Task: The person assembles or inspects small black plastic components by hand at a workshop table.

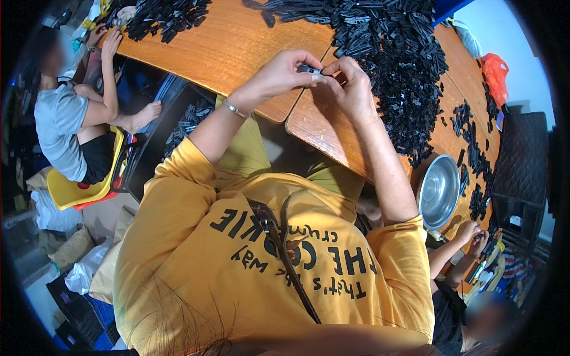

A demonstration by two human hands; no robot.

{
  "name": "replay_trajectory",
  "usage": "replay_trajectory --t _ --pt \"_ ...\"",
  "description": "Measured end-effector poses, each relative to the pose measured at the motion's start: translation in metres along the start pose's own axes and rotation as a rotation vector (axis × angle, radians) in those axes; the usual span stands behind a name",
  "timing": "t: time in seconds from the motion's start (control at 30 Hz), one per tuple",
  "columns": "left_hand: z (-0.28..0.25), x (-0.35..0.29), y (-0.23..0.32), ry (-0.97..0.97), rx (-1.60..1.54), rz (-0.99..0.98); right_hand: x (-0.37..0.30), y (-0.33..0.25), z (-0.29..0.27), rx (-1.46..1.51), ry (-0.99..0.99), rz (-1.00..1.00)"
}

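Both hands meet over the near edge of the surface (237, 41), a wooden top in orange-brown. The left hand (279, 74) and right hand (353, 89) together pinch a small black part (309, 69); the grip of each hand is closed on it, fingertips touching from either side. Only a sliver of the part shows between the fingers, so its shape cannot be made out.

Just beyond the right hand lies a large pile (398, 53) of similar black parts, spreading along the surface toward its far end. Single pieces in it blur together, and the pile's upper edge is cut off by the frame. A second heap (166, 15) sits at the far left of the surface, also cropped at the top.

A steel bowl (438, 191) stands on the surface just right of the right forearm; its contents cannot be seen. A bracelet (233, 109) circles the left wrist.

Left of the surface a person in grey (65, 124) sits on a yellow seat (77, 190), hands at the second heap. Below the bowl another person's hands (475, 234) hold something dark, too small to identify. A bin (190, 121) below the surface holds more black parts, partly hidden by the left arm.
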State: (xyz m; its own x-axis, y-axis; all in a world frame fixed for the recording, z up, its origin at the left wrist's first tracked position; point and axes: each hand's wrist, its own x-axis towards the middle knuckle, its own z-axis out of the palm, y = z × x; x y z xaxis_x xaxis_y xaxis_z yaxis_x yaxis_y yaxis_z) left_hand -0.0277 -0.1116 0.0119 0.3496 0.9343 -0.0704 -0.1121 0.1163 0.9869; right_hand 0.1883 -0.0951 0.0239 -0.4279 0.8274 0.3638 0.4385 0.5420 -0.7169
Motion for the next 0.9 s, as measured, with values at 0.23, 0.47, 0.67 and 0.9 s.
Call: replay_trajectory --t 0.23,0.47,0.67,0.9 --pt "-0.002 -0.02 -0.002 0.059 0.32 0.159 0.001 0.014 0.031 0.2 -0.125 0.359" --pt "-0.062 -0.096 0.038 -0.045 0.667 -0.143 -0.012 -0.026 0.062 0.248 -0.339 0.194" --pt "-0.094 -0.116 0.068 0.048 1.006 0.033 -0.038 -0.001 -0.042 -0.423 -0.208 0.202" --pt "0.003 0.085 -0.009 0.304 0.907 0.092 -0.044 0.023 -0.032 -0.626 -0.133 0.363"
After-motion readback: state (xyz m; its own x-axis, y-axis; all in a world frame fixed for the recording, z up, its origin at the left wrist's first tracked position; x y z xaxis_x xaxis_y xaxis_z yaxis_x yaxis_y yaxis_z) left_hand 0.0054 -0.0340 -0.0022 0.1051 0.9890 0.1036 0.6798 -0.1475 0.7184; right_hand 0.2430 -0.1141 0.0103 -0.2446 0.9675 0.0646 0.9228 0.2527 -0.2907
